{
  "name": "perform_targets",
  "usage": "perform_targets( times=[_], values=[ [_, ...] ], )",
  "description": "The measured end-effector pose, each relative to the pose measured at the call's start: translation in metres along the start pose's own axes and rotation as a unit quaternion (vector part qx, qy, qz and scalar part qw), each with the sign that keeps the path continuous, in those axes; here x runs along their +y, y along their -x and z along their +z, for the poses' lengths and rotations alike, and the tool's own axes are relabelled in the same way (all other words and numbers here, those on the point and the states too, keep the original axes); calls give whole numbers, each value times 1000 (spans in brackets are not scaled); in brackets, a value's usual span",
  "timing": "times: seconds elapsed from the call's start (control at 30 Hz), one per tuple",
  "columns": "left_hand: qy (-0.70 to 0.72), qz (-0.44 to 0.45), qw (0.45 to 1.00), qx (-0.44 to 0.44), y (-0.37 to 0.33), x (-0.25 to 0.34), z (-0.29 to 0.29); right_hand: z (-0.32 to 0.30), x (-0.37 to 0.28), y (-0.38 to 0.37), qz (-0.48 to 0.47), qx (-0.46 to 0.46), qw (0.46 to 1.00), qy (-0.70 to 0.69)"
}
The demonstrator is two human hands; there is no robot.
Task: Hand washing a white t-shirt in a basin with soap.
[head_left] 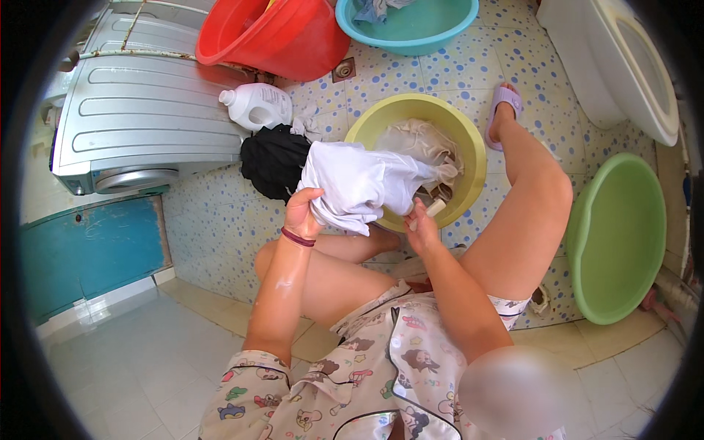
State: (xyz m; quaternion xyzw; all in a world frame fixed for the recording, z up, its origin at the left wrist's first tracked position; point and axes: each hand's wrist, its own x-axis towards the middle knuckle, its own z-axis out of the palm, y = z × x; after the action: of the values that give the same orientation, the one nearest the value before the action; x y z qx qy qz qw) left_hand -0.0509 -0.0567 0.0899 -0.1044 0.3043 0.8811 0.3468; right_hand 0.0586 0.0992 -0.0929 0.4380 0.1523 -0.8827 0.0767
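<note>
"When you look to the left of the left hand [303, 213], what worries you?"

"It is the black cloth heap [275, 161], lying just beyond this hand, close against the white cloth [359, 180]. If its dye is loose, it could perhaps stain the white one."

"And the grip?"

"The left hand pinches the near edge between thumb and fingers. The white cloth is between both hands, partly over the yellow basin [474, 139]. With a weak pinch, I think its weight could drag it to the floor."

"What about the right hand [423, 229]?"

"Its fingers are closed around a pale bar [435, 208]; whether they press the cloth also, I cannot tell. Should the bar be slippery, it could drop among the bunched beige cloth [424, 138] beyond that hand."
</note>
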Motion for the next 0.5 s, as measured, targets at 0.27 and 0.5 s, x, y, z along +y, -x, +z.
perform_targets(
  times=[0.27,0.5],
  values=[
    [-65,28,997,27,16,42,-14,11,-67,-12,-83,-36,993,71],
    [-175,4,984,40,22,62,-14,32,-133,2,-211,45,929,302]
  ],
)
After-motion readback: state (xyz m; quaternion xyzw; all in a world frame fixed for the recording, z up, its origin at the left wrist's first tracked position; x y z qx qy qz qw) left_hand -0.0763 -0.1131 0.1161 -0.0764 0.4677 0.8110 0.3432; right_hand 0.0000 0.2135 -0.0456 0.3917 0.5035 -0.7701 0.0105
